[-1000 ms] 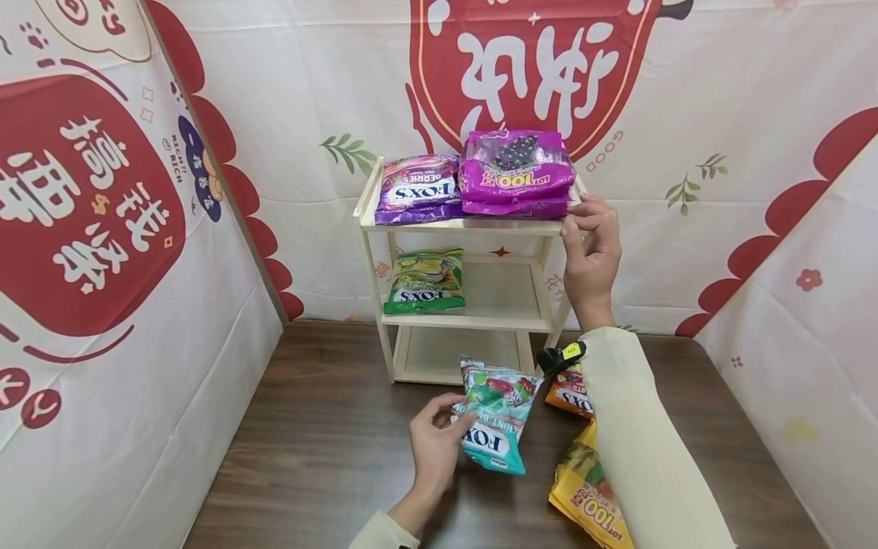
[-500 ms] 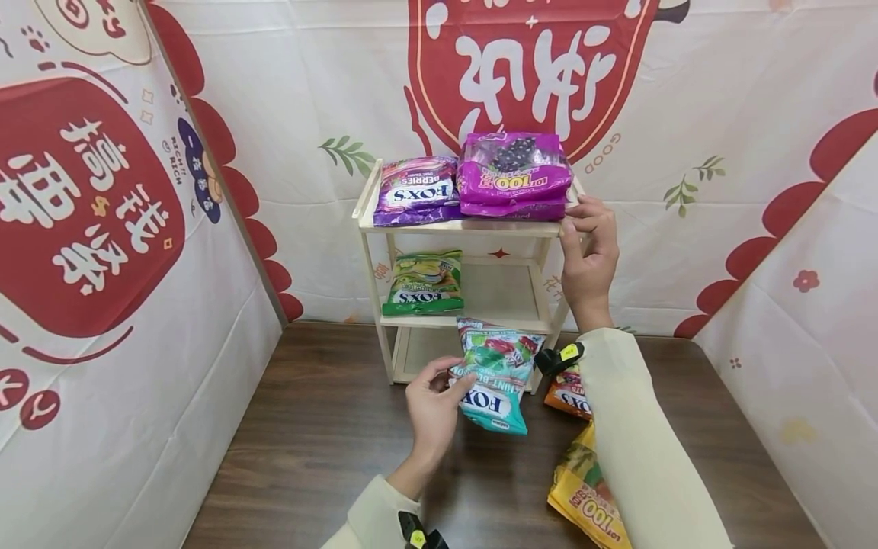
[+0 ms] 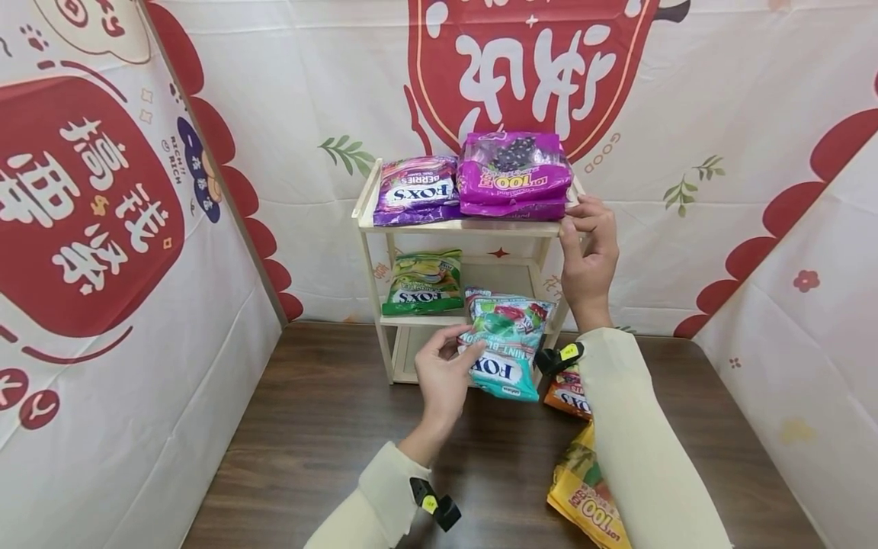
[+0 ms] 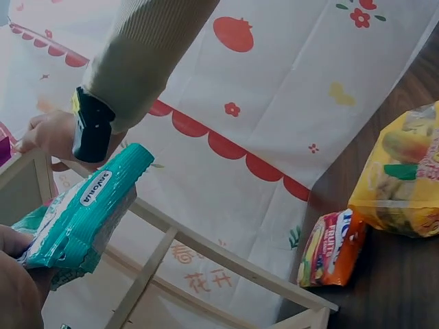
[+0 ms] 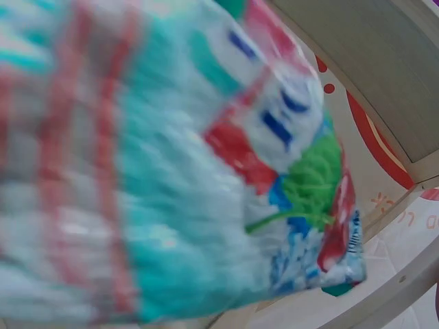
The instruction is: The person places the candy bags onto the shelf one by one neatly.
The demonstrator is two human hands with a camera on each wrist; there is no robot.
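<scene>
My left hand pinches the left edge of a teal candy bag between thumb and fingers. Tilted, the bag hangs in front of the right half of the rack's middle shelf. In the right wrist view the same teal bag is blurred and fills most of the picture. My right hand grips the top right corner of a small cream three-tier shelf rack. On its top tier lie a purple candy bag and a magenta candy bag. A green candy bag sits at the left of the middle tier.
An orange candy bag and a yellow candy bag lie on the brown wooden table, partly hidden by my right sleeve. Printed cloth walls stand behind the rack and at both sides.
My left hand has lifted the teal bag from low in front of the rack up to the middle shelf's height, lastly slightly rightward. The right hand has stayed on the rack's corner.
</scene>
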